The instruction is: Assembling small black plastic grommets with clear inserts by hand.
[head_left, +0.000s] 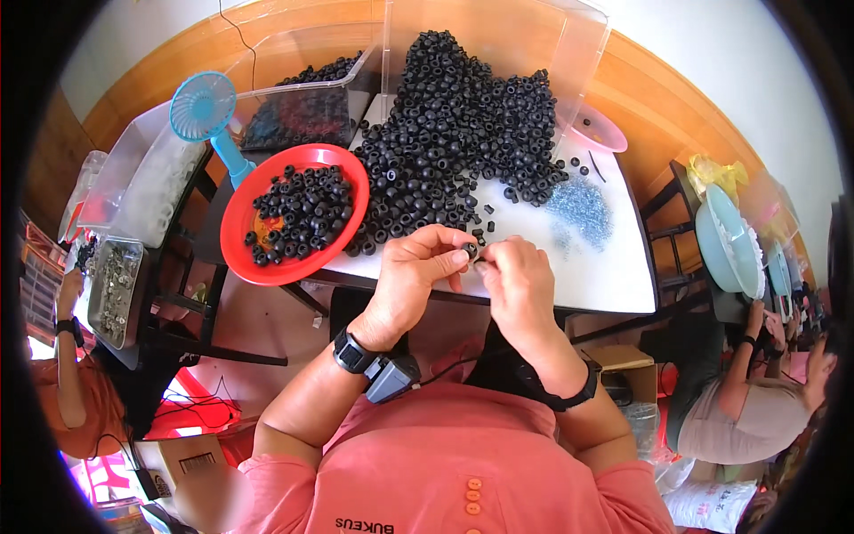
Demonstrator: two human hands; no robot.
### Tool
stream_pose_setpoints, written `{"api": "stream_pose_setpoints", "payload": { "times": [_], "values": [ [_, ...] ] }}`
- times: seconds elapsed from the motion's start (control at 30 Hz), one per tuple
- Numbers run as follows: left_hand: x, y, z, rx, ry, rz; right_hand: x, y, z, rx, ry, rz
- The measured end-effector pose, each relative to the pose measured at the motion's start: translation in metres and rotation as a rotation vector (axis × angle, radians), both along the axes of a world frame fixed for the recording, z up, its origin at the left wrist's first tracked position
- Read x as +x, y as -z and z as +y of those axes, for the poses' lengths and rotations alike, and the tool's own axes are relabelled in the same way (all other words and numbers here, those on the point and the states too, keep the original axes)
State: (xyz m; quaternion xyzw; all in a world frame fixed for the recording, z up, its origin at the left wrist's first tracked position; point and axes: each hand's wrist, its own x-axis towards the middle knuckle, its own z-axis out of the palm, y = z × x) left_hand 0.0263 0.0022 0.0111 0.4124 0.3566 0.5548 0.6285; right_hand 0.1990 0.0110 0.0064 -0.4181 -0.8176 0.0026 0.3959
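Just over the table's near edge, my left hand (411,278) pinches a small black round part (471,250) with a hole in it between thumb and forefinger. Close beside it, my right hand (525,292) has its fingers pressed together at the part's right side; whatever they hold is too small and hidden to name. Beyond both hands, a large heap of the same black parts (436,133) spreads over the white tabletop (614,280). A red bowl (233,227) to the left holds many more. Small clear bluish pieces (580,210) lie scattered right of the heap.
A blue handheld fan (204,107) stands behind the bowl. Clear plastic bins (583,53) rise at the back, near a pink dish (598,135). Other people sit at side tables, left by a metal tray (116,294), right by a light-blue basin (719,238).
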Motion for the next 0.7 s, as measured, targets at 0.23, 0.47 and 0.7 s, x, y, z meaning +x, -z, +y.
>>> {"api": "stream_pose_setpoints", "payload": {
  "times": [0.23, 0.47, 0.7],
  "values": [
    [-0.003, 0.005, 0.002, 0.043, 0.029, 0.057, 0.003, -0.015, 0.01, -0.172, -0.118, 0.311],
    [0.001, 0.007, 0.001, 0.053, 0.015, -0.011, -0.002, -0.014, 0.01, -0.227, -0.202, 0.351],
    [0.002, 0.008, 0.001, 0.059, -0.002, 0.067, -0.004, -0.01, 0.011, -0.302, -0.23, 0.422]
  ]
}}
